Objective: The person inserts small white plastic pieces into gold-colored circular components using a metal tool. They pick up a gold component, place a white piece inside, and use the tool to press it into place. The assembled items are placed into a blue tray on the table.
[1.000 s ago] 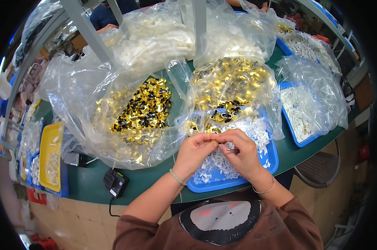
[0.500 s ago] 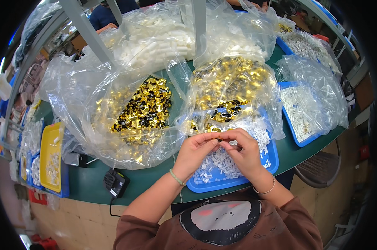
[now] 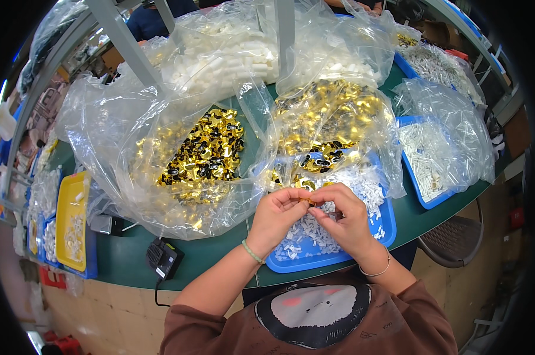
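My left hand (image 3: 277,214) and my right hand (image 3: 348,218) meet above the front of a blue tray (image 3: 318,264). A small gold-coloured piece (image 3: 307,202) is pinched at the fingertips between them; its exact shape is too small to make out. Closed finger and thumb of my left hand grip it from one side. From the other side, my right finger and thumb hold it, slightly spread around it. Below the hands, small white plastic pieces (image 3: 306,235) fill the tray. Shiny gold-and-black parts (image 3: 326,155) spill from a clear bag at its far end.
Another clear bag of gold-and-black parts (image 3: 211,148) lies on the green table (image 3: 122,260) at left. Bags of white cylinders (image 3: 220,65) stand behind. A small black device (image 3: 164,258), a yellow tray (image 3: 65,222) and a blue tray of clear pieces (image 3: 424,201) flank the work.
My right thumb and finger have parted a little at the fingertips, and more of the gold piece shows between the hands. The forearms have barely moved.
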`<state>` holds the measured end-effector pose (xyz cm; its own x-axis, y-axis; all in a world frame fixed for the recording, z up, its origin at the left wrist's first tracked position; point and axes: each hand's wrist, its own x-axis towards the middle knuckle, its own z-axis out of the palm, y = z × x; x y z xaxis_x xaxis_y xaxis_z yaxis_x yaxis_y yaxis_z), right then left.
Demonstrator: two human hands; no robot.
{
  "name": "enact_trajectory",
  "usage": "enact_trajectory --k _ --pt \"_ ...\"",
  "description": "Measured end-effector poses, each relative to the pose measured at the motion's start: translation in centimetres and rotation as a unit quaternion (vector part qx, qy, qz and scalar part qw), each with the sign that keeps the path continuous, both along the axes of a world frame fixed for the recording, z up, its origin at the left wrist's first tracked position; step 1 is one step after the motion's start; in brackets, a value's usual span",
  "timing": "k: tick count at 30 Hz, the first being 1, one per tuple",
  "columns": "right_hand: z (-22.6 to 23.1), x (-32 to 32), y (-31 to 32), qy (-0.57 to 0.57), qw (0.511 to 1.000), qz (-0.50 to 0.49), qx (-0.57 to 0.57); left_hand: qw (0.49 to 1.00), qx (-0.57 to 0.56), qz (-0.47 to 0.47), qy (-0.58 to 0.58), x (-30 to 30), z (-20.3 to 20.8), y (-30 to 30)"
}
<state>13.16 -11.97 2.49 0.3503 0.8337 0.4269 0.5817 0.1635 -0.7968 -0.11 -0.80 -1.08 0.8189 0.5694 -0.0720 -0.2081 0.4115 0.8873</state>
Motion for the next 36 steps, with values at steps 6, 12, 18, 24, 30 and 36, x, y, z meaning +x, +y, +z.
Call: enact_trajectory --k 6,12,18,24,30,36 --pt "0.1 0.0 -0.1 -0.002 1.000 0.022 -0.003 0.998 0.058 0.014 0.033 0.0 0.1 -0.4" --pt "0.6 -0.1 -0.2 0.027 0.999 -0.039 -0.026 0.997 -0.003 0.030 0.070 0.0 -0.3 0.4" --pt "1.3 1.3 -1.8 -0.209 0.948 0.167 -0.174 0.997 -0.066 0.037 0.021 -0.1 0.4 0.7" --pt "0.0 -0.4 -1.6 -0.265 0.915 0.223 -0.208 0.997 -0.066 0.043 0.024 0.1 0.6 0.6" --pt "0.0 0.2 -1.6 -0.240 0.933 0.199 -0.179 0.997 -0.059 0.047 0.031 0.1 0.8 0.5" --pt "0.3 0.8 -1.2 -0.067 0.985 0.105 -0.120 0.996 -0.070 0.044 0.047 0.0 1.4 0.5"
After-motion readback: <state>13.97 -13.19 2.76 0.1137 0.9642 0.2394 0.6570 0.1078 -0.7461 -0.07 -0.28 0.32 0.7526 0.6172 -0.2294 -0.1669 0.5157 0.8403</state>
